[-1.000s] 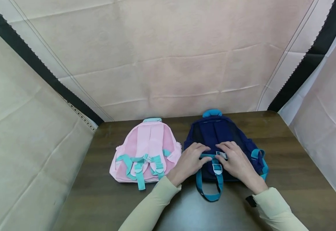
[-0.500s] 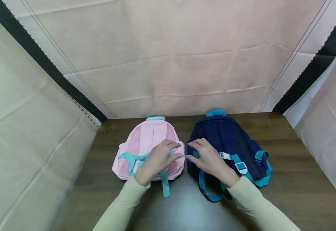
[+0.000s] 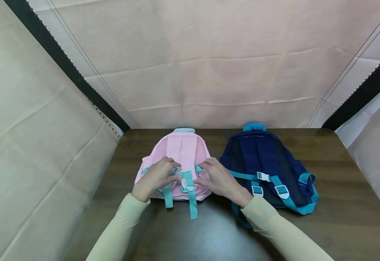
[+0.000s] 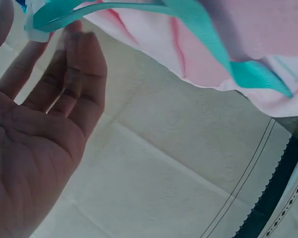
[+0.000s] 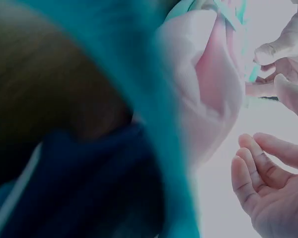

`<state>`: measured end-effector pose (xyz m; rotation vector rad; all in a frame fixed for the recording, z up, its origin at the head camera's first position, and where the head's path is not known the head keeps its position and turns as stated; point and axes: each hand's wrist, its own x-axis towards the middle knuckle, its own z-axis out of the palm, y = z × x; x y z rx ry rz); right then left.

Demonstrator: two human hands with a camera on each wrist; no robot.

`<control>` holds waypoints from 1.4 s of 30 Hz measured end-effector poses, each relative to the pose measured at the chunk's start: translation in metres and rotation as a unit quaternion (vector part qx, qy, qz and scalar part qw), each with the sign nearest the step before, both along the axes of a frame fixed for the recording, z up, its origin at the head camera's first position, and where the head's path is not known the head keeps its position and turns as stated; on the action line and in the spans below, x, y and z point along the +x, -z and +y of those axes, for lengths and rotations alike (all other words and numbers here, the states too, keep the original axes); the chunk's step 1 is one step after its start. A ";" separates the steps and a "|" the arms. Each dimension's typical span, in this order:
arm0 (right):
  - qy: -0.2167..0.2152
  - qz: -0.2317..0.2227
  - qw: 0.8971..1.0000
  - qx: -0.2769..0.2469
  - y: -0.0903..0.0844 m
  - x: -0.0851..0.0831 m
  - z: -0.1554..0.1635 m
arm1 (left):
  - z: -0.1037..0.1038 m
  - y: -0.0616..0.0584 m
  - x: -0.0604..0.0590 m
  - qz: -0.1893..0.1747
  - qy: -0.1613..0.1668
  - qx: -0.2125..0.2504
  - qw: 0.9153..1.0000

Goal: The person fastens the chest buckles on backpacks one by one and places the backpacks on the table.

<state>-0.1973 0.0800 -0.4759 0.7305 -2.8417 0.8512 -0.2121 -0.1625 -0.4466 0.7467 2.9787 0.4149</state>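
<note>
A pink child's backpack (image 3: pixel 181 145) lies with its teal straps facing up, in front of me in the head view. My left hand (image 3: pixel 158 177) reaches over its left side, thumb and fingers pinching a pale strap buckle (image 4: pixel 36 32) on the teal chest strap (image 4: pixel 124 7). My right hand (image 3: pixel 219 179) hovers at the backpack's right side, fingers loosely bent and thumb apart, with nothing between them. Its fingertips are close to a teal strap (image 3: pixel 192 194). In the right wrist view the right hand (image 5: pixel 278 193) shows relaxed fingers beside the pink fabric (image 5: pixel 213 124).
A navy backpack (image 3: pixel 261 148) with a fastened white buckle (image 3: pixel 263 176) on its blue strap lies to the right, partly under my right forearm. Both bags rest on a dark wooden table (image 3: pixel 163 232). Pale fabric walls (image 3: pixel 225 72) stand behind and at the sides.
Both hands have moved left from the navy backpack to the pink one. The navy bag's chest strap was let go and lies across it. My left hand has taken the pink bag's buckle.
</note>
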 end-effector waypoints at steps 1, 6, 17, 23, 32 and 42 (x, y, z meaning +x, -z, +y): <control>-0.003 -0.004 1.000 0.002 0.000 -0.001 -0.003 | -0.001 0.001 0.000 -0.002 0.003 -0.002 1.000; -0.021 -0.021 0.999 0.011 0.002 -0.008 -0.019 | -0.006 0.005 -0.003 0.000 0.005 0.013 1.000; -0.042 -0.053 0.998 0.008 0.008 -0.020 -0.052 | -0.028 0.012 -0.006 -0.014 -0.042 0.084 0.995; -0.040 -0.028 0.998 0.027 0.014 -0.022 -0.066 | -0.031 0.016 -0.008 -0.002 -0.052 0.098 0.994; -0.045 -0.034 0.998 0.023 0.022 -0.027 -0.071 | -0.032 0.023 -0.007 -0.010 -0.070 0.112 0.991; -0.053 -0.052 0.997 -0.034 0.018 -0.026 -0.059 | -0.033 0.030 -0.004 -0.051 -0.101 0.191 0.975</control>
